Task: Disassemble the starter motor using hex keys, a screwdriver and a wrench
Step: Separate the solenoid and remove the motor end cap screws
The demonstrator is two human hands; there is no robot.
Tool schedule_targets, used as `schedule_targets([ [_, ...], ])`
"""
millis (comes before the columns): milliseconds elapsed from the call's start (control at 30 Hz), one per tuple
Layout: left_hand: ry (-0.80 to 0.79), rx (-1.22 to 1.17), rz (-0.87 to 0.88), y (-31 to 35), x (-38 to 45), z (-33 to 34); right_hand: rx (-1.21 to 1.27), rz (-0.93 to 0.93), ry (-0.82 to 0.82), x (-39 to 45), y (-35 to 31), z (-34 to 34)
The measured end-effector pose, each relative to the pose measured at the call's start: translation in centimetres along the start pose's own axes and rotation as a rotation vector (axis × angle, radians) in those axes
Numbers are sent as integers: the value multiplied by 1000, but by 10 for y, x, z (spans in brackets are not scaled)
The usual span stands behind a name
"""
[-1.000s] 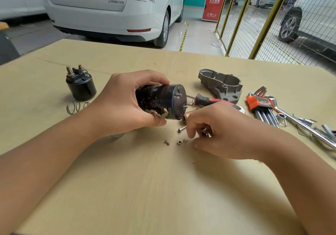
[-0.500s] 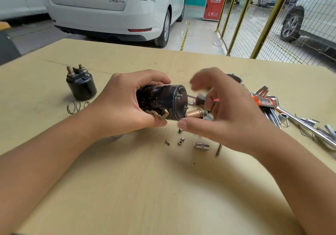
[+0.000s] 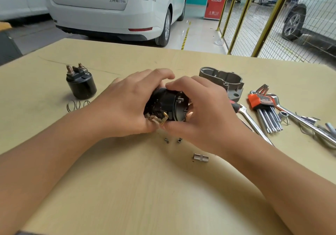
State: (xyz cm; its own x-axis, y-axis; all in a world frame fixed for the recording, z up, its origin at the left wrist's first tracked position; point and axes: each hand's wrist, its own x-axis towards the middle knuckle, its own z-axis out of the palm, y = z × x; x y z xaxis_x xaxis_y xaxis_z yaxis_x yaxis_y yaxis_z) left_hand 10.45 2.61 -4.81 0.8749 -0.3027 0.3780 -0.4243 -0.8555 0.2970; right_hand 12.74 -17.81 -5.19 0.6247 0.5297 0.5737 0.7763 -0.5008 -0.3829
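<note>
From the head camera, both bare arms reach in from 6 o'clock and meet in the middle of the tan table. The left hand wraps tight around the black round motor body. The right hand cups and squeezes its flat end at 3 o'clock. A shiny metal sleeve lies at 5 o'clock. Silver hex keys in an orange clip lie at 3 o'clock. A black solenoid stands at 9 o'clock.
</note>
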Motion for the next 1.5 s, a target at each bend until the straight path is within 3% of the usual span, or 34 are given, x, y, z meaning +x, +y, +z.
schedule_targets([
  [167, 10, 102, 24, -6, -3, 1, -22, -6, 2, 2, -6, -1],
  [533, -18, 31, 9, -1, 0, -3, -70, -8, 71, 4, -8, -4],
  [733, -38, 21, 5, -2, 0, -4, -82, -32, 32, 1, -6, -5],
  [933, -11, 0, -48, -6, 0, -2, -164, 59, 107, -4, -14, -21],
  [1000, -14, 1, -57, -8, 0, -3, -136, 78, 30, -5, -15, -38],
  [1133, -10, -6, -47, -8, 1, -3, -80, -103, -284, -26, -39, -57],
  [1200, -10, -4, -45, -9, 2, -3, -182, -169, -369, -50, -57, -47],
  [1300, -18, -7, -45, -8, 1, -3, -363, -221, -426, -81, -64, -25],
  [1500, -21, -3, -38, -6, 2, -3, -333, -78, -362, -85, -50, -13],
])
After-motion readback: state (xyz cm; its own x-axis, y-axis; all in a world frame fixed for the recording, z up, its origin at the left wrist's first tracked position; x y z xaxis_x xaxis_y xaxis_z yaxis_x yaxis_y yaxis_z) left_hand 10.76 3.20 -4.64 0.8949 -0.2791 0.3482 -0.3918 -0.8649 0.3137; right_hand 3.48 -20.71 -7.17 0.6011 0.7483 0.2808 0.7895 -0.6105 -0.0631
